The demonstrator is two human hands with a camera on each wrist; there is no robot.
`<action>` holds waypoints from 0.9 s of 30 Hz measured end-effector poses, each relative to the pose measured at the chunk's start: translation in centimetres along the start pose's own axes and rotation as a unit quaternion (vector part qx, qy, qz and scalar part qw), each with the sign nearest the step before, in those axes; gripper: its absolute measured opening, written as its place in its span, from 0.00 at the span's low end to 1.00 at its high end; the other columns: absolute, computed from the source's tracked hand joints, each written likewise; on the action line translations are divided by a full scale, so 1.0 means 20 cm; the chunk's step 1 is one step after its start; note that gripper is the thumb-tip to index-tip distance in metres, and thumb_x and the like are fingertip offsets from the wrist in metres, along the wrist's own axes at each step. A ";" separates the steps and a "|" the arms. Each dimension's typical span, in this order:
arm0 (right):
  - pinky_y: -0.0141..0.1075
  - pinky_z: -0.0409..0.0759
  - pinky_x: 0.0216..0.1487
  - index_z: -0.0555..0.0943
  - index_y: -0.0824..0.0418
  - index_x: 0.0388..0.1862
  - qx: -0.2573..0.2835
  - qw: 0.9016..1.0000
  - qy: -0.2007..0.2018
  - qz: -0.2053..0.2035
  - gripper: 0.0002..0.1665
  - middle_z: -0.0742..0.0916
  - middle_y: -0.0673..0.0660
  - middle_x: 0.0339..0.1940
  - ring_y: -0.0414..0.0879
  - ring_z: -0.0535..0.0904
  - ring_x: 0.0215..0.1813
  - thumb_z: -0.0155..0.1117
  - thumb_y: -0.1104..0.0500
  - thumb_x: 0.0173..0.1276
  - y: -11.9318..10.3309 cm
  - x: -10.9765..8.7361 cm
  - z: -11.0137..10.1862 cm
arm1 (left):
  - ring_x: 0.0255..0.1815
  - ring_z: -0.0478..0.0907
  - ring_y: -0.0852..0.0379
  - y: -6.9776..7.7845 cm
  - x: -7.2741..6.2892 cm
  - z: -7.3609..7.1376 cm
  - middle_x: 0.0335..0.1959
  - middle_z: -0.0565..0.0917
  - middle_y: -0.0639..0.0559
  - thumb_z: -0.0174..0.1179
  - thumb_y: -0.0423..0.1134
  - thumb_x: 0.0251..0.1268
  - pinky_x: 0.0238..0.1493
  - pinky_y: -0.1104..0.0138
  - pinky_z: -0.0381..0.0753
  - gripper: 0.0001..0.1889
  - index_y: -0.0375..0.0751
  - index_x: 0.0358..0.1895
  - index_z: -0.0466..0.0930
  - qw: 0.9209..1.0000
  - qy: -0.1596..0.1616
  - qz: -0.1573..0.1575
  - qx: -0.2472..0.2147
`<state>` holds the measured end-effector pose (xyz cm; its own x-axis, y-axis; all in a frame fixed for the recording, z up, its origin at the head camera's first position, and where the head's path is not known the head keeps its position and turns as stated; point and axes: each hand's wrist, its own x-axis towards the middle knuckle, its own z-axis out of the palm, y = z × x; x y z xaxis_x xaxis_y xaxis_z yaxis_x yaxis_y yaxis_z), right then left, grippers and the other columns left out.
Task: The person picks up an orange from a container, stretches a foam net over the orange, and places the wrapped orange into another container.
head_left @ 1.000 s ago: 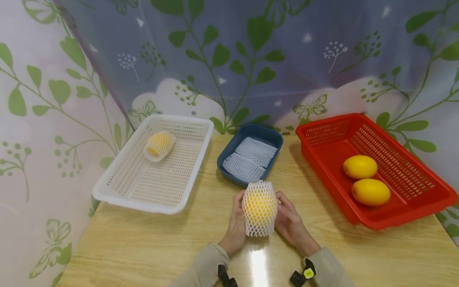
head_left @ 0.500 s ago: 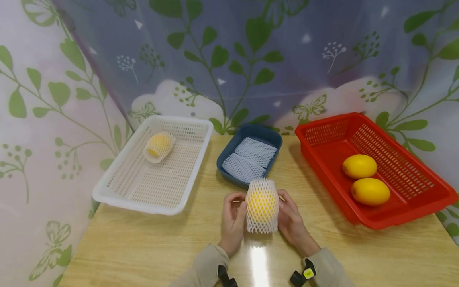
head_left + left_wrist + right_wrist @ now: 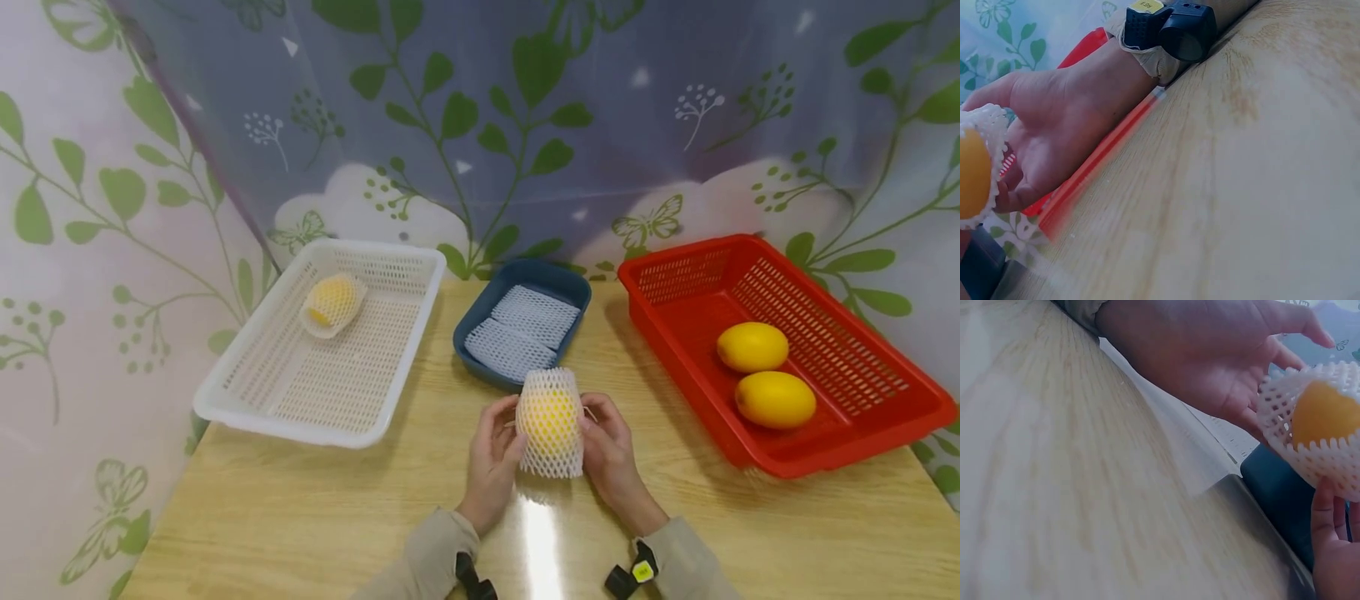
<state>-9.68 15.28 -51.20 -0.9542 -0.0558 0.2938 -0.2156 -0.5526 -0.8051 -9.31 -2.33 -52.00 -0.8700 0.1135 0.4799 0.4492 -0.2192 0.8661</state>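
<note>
Low in the middle of the head view, above the wooden tabletop (image 3: 322, 517), the left hand (image 3: 489, 467) and right hand (image 3: 611, 462) hold a white foam net sleeve (image 3: 551, 423) between them, thumbs and fingers bent against its opposite sides. Inside sits a yellow fruit (image 3: 1325, 415), smooth and oval, its skin bare at the sleeve's open mouth in the right wrist view. The sleeve looks feather-light, springy and stretchy, its thin strands likely to tear if pulled hard; the fruit should be firmer, heavier and rather slippery where bare. The safest hold is probably around its widest part, through the mesh, since pinching only the loose rim could let it slide. To the right of the frame, a red basket (image 3: 675, 392) holds two unwrapped fruits (image 3: 765, 375), one just in front of the other. At centre left, a white basket (image 3: 292, 432) contains one sleeved fruit (image 3: 333, 304) lying tilted near its upper left corner. Just above the hands, a dark blue tray (image 3: 468, 321) carries flattened foam sleeves (image 3: 522, 333) in two side-by-side groups; their number is unclear. Behind everything hangs a leaf-patterned backdrop (image 3: 480, 125).
</note>
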 end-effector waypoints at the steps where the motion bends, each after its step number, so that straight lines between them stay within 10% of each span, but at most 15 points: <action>1: 0.31 0.79 0.47 0.74 0.60 0.52 -0.008 1.000 0.002 -0.005 0.15 0.77 0.54 0.51 0.44 0.75 0.50 0.45 0.72 0.73 0.00 0.00 0.00 | 0.63 0.71 0.46 0.00 0.00 0.00 0.64 0.70 0.37 0.53 0.25 0.69 0.65 0.60 0.71 0.25 0.34 0.68 0.63 1.000 -0.003 -0.010 -0.005; 12: 0.31 0.79 0.51 0.79 0.71 0.52 -0.019 0.996 -0.077 -0.046 0.20 0.80 0.58 0.52 0.45 0.76 0.54 0.43 0.78 0.68 0.01 0.01 -0.01 | 0.63 0.70 0.49 0.01 0.01 0.02 0.66 0.67 0.42 0.66 0.31 0.63 0.62 0.62 0.73 0.37 0.42 0.71 0.57 0.994 0.007 -0.110 -0.027; 27: 0.33 0.79 0.51 0.71 0.66 0.62 -0.017 0.993 -0.118 0.011 0.25 0.81 0.56 0.56 0.44 0.78 0.54 0.43 0.76 0.69 0.01 0.00 -0.01 | 0.61 0.73 0.50 0.02 0.00 0.00 0.63 0.72 0.40 0.65 0.37 0.64 0.61 0.62 0.75 0.33 0.38 0.69 0.62 0.993 0.020 -0.098 -0.058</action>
<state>-9.83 15.31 -51.41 -0.8848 -0.2631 0.3847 -0.2049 -0.5216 -0.8282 -9.18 -2.32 -51.58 -0.9469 0.1262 0.2957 0.2460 -0.3075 0.9192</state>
